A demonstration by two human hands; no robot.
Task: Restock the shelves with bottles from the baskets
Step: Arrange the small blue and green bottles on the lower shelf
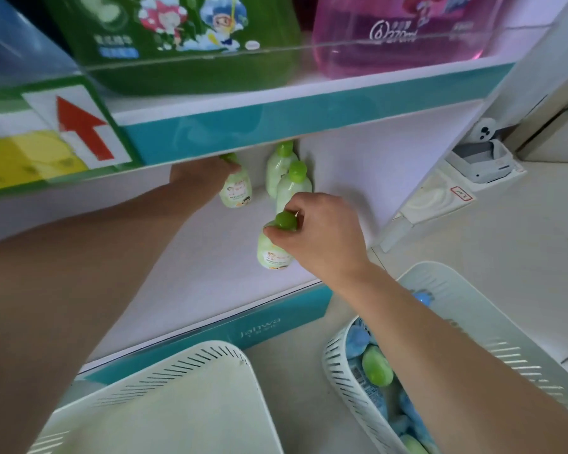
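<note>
Mid-frame on the lower shelf [184, 273], the right hand [322, 234] pinches a green-capped bottle [271, 250] by its neck, and the left hand [200, 173] wraps another bottle [236, 190]. Both sit close to the two standing bottles [287, 176], so a careless nudge could topple them.

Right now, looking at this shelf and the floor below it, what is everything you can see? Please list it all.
Small bottles: four, pale green with green caps, on the lower shelf; two of them are being held.
Big green pack: one, upper shelf, left.
Big pink bottle: one, upper shelf, right.
Arrow sign: one, red arrow on white and green, on the upper shelf's front edge.
Left basket: one, white, on the floor; contents not visible.
Right basket: one, white, on the floor, holding blue and green items.
White device: one, on the floor at right.
Left hand: gripping the far-left bottle.
Right hand: gripping the nearest bottle at its cap.
</note>
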